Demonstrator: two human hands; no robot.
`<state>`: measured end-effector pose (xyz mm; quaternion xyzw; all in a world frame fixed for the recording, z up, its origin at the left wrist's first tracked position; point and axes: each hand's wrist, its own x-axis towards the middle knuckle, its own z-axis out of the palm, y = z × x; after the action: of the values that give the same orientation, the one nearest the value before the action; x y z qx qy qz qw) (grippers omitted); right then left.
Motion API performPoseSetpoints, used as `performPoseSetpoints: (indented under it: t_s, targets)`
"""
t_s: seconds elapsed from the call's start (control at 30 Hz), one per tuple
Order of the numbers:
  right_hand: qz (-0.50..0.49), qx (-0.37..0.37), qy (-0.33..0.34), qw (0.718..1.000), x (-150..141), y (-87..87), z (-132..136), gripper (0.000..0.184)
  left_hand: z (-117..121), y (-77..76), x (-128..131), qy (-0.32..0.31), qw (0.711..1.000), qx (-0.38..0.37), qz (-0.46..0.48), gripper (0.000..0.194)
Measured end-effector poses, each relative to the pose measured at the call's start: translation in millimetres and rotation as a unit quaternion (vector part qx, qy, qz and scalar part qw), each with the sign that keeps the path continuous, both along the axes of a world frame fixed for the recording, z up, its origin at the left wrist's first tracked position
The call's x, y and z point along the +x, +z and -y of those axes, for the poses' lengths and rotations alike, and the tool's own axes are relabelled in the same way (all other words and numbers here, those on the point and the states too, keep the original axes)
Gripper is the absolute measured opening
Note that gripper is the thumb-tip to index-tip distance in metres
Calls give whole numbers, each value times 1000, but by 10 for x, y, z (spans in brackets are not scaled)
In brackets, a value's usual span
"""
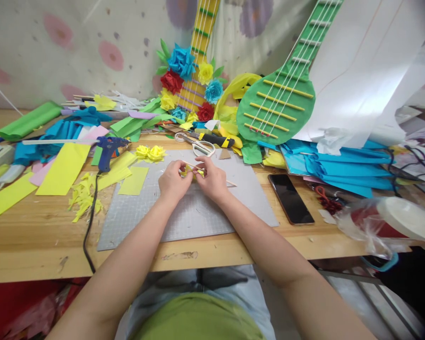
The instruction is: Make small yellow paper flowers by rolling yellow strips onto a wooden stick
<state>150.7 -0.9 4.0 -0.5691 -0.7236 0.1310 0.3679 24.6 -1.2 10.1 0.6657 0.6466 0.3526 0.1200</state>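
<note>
My left hand (173,180) and my right hand (212,179) meet over the grey cutting mat (184,217). Both pinch a small piece of yellow paper (189,172) wound around a thin wooden stick (230,182), whose end pokes out to the right past my right hand. The fingers of each hand are curled tight on the paper. Two finished yellow paper flowers (150,152) lie on the mat's far left corner, just beyond my left hand.
A blue glue gun (108,148) with a black cord lies left of the mat among yellow paper sheets (65,167) and scraps. Scissors (198,144) lie behind my hands. A black phone (291,198) rests to the right. Paper guitars (279,101) with flowers lean at the back.
</note>
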Motion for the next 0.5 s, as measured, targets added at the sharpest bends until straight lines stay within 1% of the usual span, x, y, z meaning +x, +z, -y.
performPoseSetpoints:
  t_s: [0.1, 0.2, 0.27, 0.37, 0.43, 0.47, 0.5]
  targets:
    - [3, 1, 0, 1000, 10, -2, -1, 35, -2, -13, -4, -6, 1000, 1, -16, 11]
    - [10, 5, -3, 1000, 16, 1, -3, 34, -14, -26, -26, -16, 1000, 4, -8, 12]
    - [20, 12, -2, 1000, 16, 7, -1, 33, -30, -37, -39, 9, 1000, 8, 18, 13]
    - [42, 34, 4, 999, 15, 19, 4, 31, -59, -58, -38, 62, 993, -28, 95, 17]
    - [61, 52, 4, 997, 18, 26, 6, 30, -72, -64, -20, 57, 979, -75, 179, 24]
    - [73, 58, 2, 996, 22, 29, 6, 30, -74, -61, -7, 44, 966, -103, 233, 27]
    - [87, 62, -1, 994, 26, 32, 5, 29, -73, -51, 7, 32, 946, -130, 297, 28]
